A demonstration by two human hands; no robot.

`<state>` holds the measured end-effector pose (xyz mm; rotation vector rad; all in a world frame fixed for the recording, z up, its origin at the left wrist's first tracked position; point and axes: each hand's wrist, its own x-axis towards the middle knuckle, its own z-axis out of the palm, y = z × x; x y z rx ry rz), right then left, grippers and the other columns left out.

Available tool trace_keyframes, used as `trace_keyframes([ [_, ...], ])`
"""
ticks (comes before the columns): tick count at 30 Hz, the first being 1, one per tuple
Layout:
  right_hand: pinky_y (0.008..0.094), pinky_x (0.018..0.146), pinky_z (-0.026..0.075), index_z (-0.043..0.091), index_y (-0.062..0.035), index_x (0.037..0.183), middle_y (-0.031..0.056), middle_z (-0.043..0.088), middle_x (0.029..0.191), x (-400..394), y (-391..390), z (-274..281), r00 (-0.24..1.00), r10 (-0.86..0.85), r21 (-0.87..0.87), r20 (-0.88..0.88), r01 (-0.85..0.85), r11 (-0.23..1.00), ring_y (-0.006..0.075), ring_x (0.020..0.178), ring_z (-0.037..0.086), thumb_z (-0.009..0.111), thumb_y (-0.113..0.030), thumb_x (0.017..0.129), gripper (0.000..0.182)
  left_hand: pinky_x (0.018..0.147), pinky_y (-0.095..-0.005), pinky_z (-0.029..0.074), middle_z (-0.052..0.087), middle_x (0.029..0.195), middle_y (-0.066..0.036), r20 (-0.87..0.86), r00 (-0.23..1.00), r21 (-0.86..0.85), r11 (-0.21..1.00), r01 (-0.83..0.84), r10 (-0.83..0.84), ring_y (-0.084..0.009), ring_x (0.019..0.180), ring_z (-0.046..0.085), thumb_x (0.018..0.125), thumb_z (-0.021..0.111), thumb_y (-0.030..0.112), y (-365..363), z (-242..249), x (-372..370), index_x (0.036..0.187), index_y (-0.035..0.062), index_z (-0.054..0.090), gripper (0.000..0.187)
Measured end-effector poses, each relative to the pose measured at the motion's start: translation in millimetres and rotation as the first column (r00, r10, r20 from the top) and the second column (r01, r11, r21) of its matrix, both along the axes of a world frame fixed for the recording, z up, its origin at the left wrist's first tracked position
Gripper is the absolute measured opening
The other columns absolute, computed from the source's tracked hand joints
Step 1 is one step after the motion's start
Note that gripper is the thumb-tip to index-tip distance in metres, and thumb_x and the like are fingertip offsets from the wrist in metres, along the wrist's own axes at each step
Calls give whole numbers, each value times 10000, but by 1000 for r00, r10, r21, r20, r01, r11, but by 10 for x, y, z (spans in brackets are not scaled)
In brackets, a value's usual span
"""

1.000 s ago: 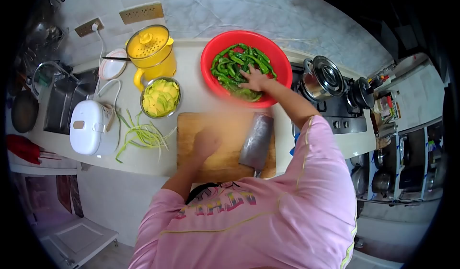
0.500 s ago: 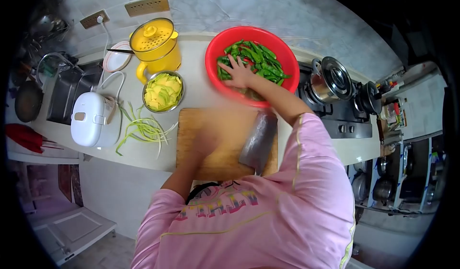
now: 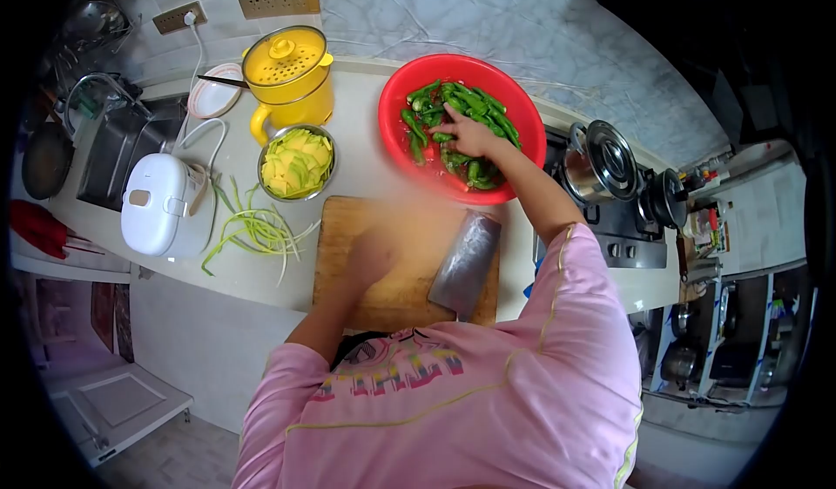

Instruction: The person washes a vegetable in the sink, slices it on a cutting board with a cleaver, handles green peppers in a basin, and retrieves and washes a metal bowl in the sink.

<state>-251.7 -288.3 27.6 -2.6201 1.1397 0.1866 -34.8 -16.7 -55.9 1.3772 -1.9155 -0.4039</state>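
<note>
Far left, a sink (image 3: 113,154) with a tap is set into the surface (image 3: 366,171). Next, a white rice cooker (image 3: 165,204), cord running up to a wall socket (image 3: 181,19). Just beside it, green peel strips (image 3: 257,232) lie loose on the surface, probably trimmings pushed aside. Behind, a small plate (image 3: 213,97), then a yellow pot (image 3: 290,80) with a strainer lid, and in front of it a steel bowl (image 3: 296,162) of sliced yellow-green pieces, kept off the cutting board (image 3: 396,258) to leave room. Left hand (image 3: 370,258) rests flat on the board, blurred, looks spread and holding nothing. A cleaver (image 3: 466,263) lies flat on the board's right part, near the body, not gripped. Right hand (image 3: 470,136) reaches into the red basin (image 3: 461,128), fingers spread among the green peppers (image 3: 457,114), touching them; cannot tell if any is pinched. Far right, a lidded steel pot (image 3: 601,162) on the stove (image 3: 627,210).
</note>
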Motion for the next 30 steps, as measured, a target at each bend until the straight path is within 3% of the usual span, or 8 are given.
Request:
trace_keyframes([
  [3, 340, 976, 403, 635, -212, 1130, 197, 382, 1382, 214, -172, 283, 894, -441, 42, 80, 439, 897, 309, 1132, 523, 561, -320, 742, 410, 562, -374, 427, 528, 654, -91, -2, 1000, -16, 1000, -1, 0, -271, 637, 530, 732, 644, 93, 17, 51, -9, 682, 56, 533, 128],
  [5, 485, 1022, 327, 468, -258, 1301, 186, 256, 1450, 212, -263, 208, 846, -524, 8, 97, 526, 851, 330, 1260, 381, 550, -414, 775, 555, 567, -375, 429, 527, 656, -91, -41, 999, 19, 1000, -5, 6, -272, 643, 531, 733, 644, 94, 27, 70, -21, 684, 55, 532, 128],
  [8, 689, 1011, 139, 147, -381, 1432, 156, 20, 1517, 332, -240, -126, 857, -515, -96, 21, 515, 852, 375, 1385, 70, 492, -559, 814, 729, 571, -373, 432, 528, 660, -92, -38, 999, 16, 1000, 8, -7, -271, 645, 532, 734, 642, 93, 7, 46, -24, 686, 53, 531, 128],
  [14, 723, 995, 89, 159, -401, 1425, 110, -57, 1523, 218, 235, -35, 978, -189, 63, -86, 195, 979, 368, 1390, -19, 394, -661, 829, 691, 574, -368, 433, 529, 663, -96, 9, 999, -13, 999, 41, -41, -268, 644, 533, 736, 643, 91, -25, 9, 25, 690, 45, 529, 131],
  [21, 740, 981, 80, 137, -295, 1451, 114, -109, 1515, 298, 230, -287, 932, -351, -25, -93, 350, 936, 301, 1397, -89, 388, -544, 891, 662, 577, -379, 425, 531, 667, -101, -42, 998, 7, 999, 43, -43, -277, 635, 525, 738, 634, 82, 1, -16, 33, 696, 40, 532, 118],
  [25, 470, 1092, 236, 397, -199, 1368, 177, 185, 1483, -123, 39, -52, 992, 116, 122, 58, -122, 985, 334, 1368, 190, 630, -382, 805, 635, 583, -387, 426, 532, 665, -102, 1, 1000, 0, 1000, 23, -23, -281, 637, 526, 743, 630, 85, -6, -13, -2, 698, 40, 535, 114],
  [27, 357, 1009, 377, 595, -279, 1183, 111, 548, 1246, -183, -7, 181, 971, -193, 127, 141, 175, 976, 306, 1165, 497, 638, -310, 805, 382, 585, -389, 426, 532, 665, -104, -29, 1000, 45, 999, -5, 7, -283, 639, 527, 744, 631, 88, 8, 1, -27, 698, 41, 535, 116],
  [30, 449, 1036, 326, 462, -379, 1292, 165, 348, 1401, -107, -129, 36, 909, -381, 124, 172, 364, 923, 362, 1236, 399, 506, -368, 881, 414, 642, -460, 435, 544, 766, -153, -35, 999, 112, 993, 31, -28, -346, 730, 530, 677, 591, 177, -8, -27, -6, 727, 44, 567, 144],
])
